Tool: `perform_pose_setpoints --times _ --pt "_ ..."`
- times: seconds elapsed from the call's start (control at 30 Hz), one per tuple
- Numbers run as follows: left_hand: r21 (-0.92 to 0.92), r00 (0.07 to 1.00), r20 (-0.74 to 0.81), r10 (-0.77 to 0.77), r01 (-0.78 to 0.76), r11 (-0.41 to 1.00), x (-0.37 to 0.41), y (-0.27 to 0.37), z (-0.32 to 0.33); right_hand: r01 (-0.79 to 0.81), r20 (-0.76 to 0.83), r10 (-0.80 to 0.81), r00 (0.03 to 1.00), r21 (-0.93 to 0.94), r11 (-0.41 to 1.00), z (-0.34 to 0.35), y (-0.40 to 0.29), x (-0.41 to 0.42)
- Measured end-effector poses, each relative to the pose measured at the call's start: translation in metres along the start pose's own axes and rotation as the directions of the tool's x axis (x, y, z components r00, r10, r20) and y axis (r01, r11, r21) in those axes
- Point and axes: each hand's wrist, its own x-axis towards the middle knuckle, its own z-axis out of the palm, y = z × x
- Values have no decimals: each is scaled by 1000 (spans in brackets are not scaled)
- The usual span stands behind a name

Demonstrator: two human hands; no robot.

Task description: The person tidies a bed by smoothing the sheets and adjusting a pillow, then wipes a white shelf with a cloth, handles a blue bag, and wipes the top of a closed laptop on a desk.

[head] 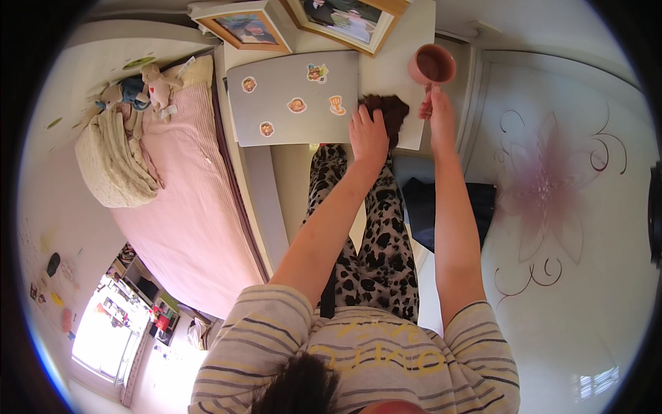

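Note:
My left hand (369, 135) rests on a bunched dark brown cloth (395, 113), with the fingers curled over its near left side. That cloth lies on the white tabletop (384, 72), against the right edge of a closed grey laptop (292, 116) with several stickers on its lid. In my right hand (439, 111) is the handle of a pink mug (432, 63). The mug is held up over the right edge of the tabletop, its opening facing the camera and no contents plain to see.
Two framed photos, a smaller frame (248, 32) and a larger one (380, 36), stand behind the laptop. A bed with a pink striped cover (181, 196) and soft toys runs along the left. On the right is a pale panel (584, 217) with a flower pattern. Dark fabric (421, 212) lies below my right forearm.

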Motion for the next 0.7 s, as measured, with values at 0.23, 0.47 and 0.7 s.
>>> perform_pose_setpoints --times 0.23,0.47,0.7 --pt "-357 961 275 11 92 930 -83 -44 -5 12 23 -12 1000 1 1000 27 8 34" --pt "-626 856 487 -173 480 614 -130 -114 -22 4 14 -3 1000 -67 998 34 21 39" --pt "-715 911 268 -314 407 568 -154 -203 -67 18 -205 -29 978 -56 998 38 27 -2"
